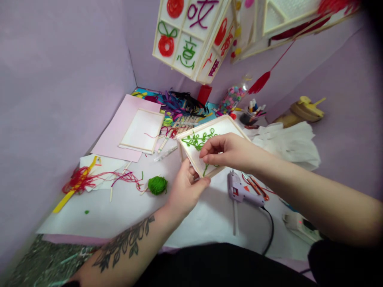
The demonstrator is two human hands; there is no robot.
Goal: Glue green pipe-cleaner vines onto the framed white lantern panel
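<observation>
My left hand (186, 184) grips the near corner of a white panel (228, 126) with a pale wooden frame, its thumb along the edge. The panel is tilted above the table. A leafy branch shape (194, 140) in green yarn lies across its face. Over the panel hovers my right hand (222, 149), fingers and thumb pinched together close to the surface. Whatever the pinch holds, if anything, is too small to make out. The hand covers part of the green design. Below and left sits a ball of green yarn (157, 185).
A lilac glue gun (236, 190) with a black cord lies at right, beside orange-handled scissors (259, 187). Left are tangled red yarn (78, 180) and a second framed panel (143, 129) on pink card. A decorated lantern (191, 38) hangs overhead; a tumbler (302, 111) stands far right.
</observation>
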